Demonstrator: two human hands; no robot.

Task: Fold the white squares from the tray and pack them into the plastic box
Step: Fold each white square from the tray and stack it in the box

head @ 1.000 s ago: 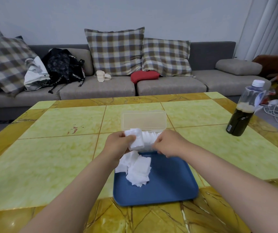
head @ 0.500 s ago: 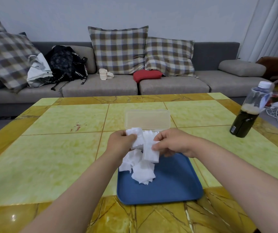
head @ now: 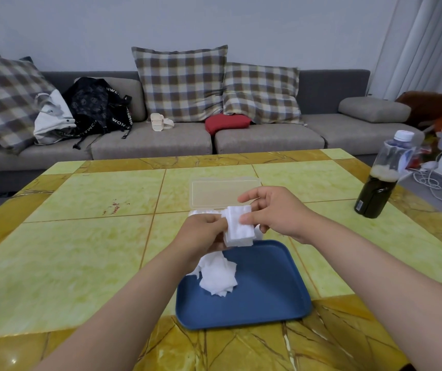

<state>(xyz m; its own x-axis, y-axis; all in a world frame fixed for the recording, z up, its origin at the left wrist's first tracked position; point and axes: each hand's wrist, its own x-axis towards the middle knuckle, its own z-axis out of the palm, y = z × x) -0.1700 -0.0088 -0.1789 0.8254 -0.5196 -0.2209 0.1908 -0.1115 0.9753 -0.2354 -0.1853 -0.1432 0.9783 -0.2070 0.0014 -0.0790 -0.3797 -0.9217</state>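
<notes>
The soft white cotton-like square (head: pixel 239 228) looks flat, upright and layered at its lower edge, above the twelve-o'clock rim of the blue plastic tray (head: pixel 268 293). The left hand (head: pixel 201 236) pinches its nine-o'clock side, the right hand (head: pixel 277 210) its three-o'clock side.

Both forearms are bare and come in from the bottom edge. Your left forearm (head: pixel 123 303) comes from the lower left and your right forearm (head: pixel 375 263) from the lower right, and they converge toward mid-view.

Your left hand (head: pixel 203 234) is the lower and nearer one. Its back faces the camera, the wrist is roughly straight, and the fingers curl inward. Its fingertips pinch the left edge of a white square (head: pixel 238 231).

Your right hand (head: pixel 278 212) is slightly higher and farther out, with the wrist turned inward to the left. The thumb presses the front face of the same square and the index finger arches over its top. The remaining fingers curl behind and are partly hidden.

Only the square separates the two hands.
</notes>
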